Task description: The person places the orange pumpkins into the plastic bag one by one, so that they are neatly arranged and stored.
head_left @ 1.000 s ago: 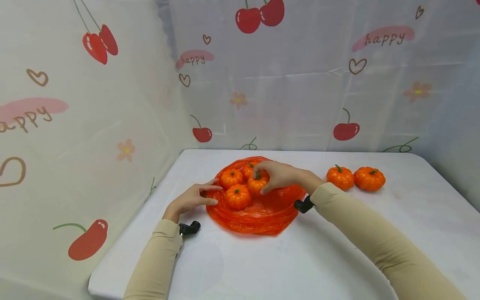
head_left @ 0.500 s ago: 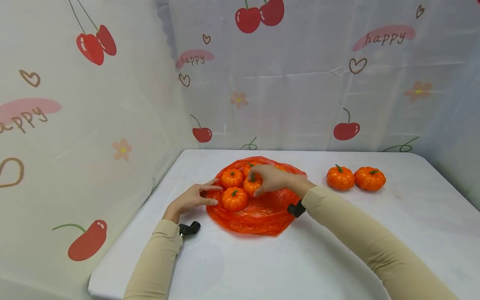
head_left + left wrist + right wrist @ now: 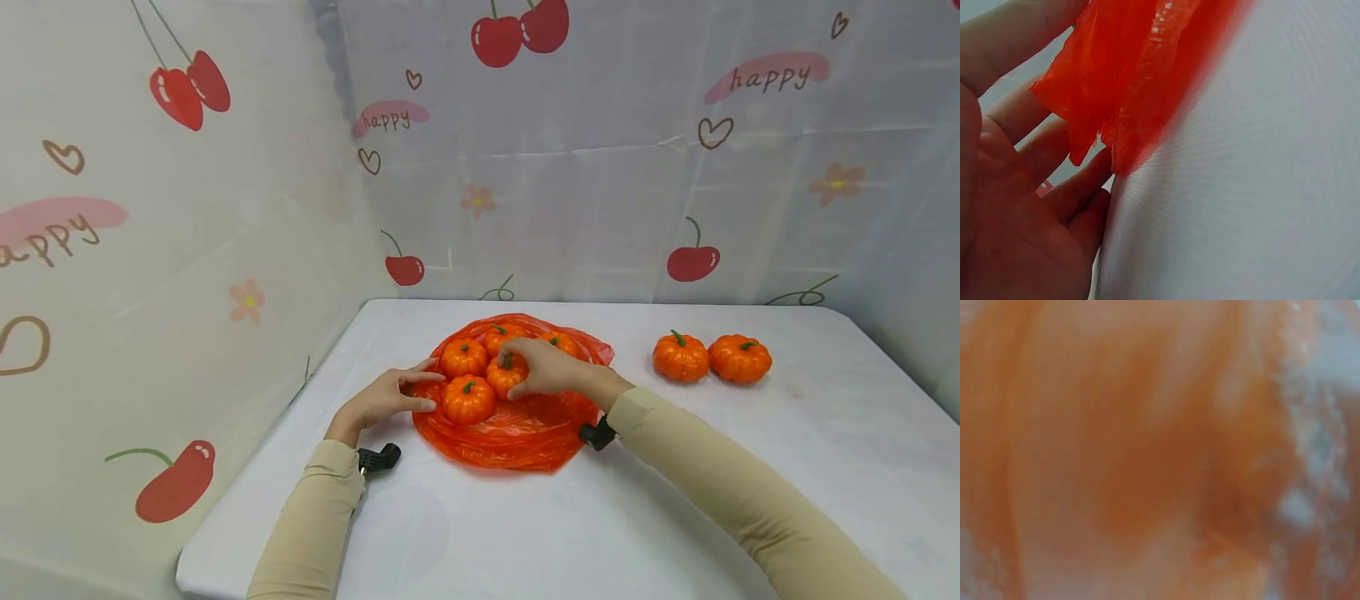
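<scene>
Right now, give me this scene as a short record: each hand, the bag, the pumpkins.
Left hand: at the left edge of the red bag
Right hand: thumb and fingers around a pumpkin
Bag: spread on the white table
Pumpkins within bag's spread: five visible, counting the held one
Loose pumpkins: two, right of the bag

White table (image 3: 525,533) before a pale backdrop (image 3: 570,217) with red cherries (image 3: 496,43).
</scene>
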Demonstrator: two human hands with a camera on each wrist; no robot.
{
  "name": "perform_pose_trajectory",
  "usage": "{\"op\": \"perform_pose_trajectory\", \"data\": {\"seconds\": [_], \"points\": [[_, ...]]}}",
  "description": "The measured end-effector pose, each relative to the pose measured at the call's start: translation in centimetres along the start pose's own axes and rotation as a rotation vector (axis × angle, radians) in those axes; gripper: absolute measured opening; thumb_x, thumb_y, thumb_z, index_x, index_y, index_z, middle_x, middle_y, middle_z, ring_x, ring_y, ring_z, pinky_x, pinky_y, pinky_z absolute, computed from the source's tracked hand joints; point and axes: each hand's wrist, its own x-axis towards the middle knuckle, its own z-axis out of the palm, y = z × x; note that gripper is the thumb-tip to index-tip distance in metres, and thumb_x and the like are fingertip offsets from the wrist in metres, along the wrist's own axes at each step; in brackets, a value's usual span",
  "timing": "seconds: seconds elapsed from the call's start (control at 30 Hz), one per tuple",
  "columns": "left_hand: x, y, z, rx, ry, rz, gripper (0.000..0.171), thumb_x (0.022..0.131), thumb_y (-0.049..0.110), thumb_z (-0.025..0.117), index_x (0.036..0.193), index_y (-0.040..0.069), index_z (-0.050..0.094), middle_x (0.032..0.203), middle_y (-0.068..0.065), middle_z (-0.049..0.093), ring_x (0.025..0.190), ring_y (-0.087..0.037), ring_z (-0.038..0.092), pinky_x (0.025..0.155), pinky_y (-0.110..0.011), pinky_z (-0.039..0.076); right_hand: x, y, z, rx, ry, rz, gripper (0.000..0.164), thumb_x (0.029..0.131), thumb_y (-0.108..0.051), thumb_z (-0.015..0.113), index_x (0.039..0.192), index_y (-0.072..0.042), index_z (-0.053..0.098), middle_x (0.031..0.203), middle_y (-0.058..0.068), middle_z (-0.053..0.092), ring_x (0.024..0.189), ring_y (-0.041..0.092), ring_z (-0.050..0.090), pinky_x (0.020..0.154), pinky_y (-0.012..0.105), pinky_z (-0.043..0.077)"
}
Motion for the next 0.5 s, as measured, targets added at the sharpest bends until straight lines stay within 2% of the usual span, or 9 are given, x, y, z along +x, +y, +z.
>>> {"op": "perform_pose_trajectory", "data": {"seconds": [0.3,0.5], "points": [[0.00,0.26,-0.05,0.027,0.013,0.000,0.053,0.088,0.028,0.083,0.138,0.021,0.068,0.168,-0.003,0.035,0.160,-0.030,0.022,0.130,-0.054,0.017,-0.50,-0.01,-0.28,0.010,0.010,0.020,0.046,0.085,-0.026,0.087,0.123,-0.022,0.061,0.138,0.004,0.057,0.130,0.027,0.051,0.118,0.050,0.042],[-0.14,0.33,-0.02,-0.004,0.002,-0.009,0.054,0.088,0.027,0.083,0.139,0.021,0.067,0.168,-0.004,0.034,0.160,-0.031,0.020,0.129,-0.053,0.020,-0.93,0.08,-0.65,0.020,0.034,-0.005,0.051,0.085,-0.025,0.086,0.128,-0.019,0.061,0.139,0.003,0.058,0.133,0.027,0.050,0.118,0.050,0.042]]}}
